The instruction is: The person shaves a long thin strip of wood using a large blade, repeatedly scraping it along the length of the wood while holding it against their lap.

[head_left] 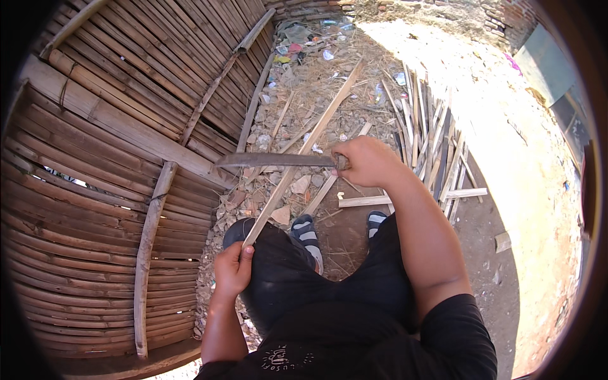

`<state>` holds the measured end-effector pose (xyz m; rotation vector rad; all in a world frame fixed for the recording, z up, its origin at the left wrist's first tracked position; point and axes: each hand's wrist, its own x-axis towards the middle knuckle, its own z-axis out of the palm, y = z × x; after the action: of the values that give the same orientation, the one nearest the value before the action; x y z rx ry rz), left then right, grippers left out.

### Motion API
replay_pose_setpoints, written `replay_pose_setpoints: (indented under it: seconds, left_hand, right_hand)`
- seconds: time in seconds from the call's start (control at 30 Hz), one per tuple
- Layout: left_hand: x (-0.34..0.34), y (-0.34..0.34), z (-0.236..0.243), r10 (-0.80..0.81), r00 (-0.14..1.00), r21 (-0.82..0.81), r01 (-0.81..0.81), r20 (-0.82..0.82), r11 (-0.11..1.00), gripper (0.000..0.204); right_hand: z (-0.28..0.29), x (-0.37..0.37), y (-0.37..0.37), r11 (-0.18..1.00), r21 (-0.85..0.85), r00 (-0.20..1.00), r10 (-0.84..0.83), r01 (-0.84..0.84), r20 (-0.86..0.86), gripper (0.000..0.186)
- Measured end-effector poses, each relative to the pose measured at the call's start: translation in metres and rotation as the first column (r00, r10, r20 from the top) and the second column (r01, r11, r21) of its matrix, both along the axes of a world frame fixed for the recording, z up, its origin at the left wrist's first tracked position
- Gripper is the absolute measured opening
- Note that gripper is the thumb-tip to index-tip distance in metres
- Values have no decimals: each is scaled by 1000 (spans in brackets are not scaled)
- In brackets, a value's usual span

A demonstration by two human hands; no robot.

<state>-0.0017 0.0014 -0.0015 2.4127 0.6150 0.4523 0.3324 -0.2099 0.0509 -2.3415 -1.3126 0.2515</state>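
Biggest first, with the long wooden strip (318,130) as our marker: the bamboo wall (95,221) fills everything to its left, edge running close alongside. Far to the strip's right we have our widest room, a broad sweep of sunlit ground (532,177). Between that and the strip sits a heap of thin sticks (437,136), narrowing the space on that side; nearer in, a pale batten (363,202) lies crosswise.

Now the strip itself: it slants up and away from our left hand (232,269), whose grip is clamped around its near end, right by the knee. Across the strip's middle we see a dark curved blade (272,159), tip out on the wall side. Our right hand (367,161) is on the other side of the strip, grip closed around the blade's handle.

Harder to call: whether blade and strip touch, we can't tell. Most of the handle is hidden in the fist, the strip's near tip is covered by fingers, and our right forearm cuts off part of the batten.
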Motion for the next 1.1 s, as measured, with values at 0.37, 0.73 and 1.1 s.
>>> replay_pose_setpoints:
  seconds: [0.37,0.73,1.1]
  left_hand:
    - [4,-2,2,6,1000,-32,-6,16,999,28]
    - [7,-8,3,33,999,73,-33,1,997,23]
    - [2,-6,3,30,999,122,-28,-20,992,24]
  right_hand:
    - [-9,-13,5,991,-32,989,135,-133,55,33]
    - [-13,40,-19,946,192,965,-255,262,-63,36]
    - [-7,-28,22,963,-100,968,252,-252,-6,34]
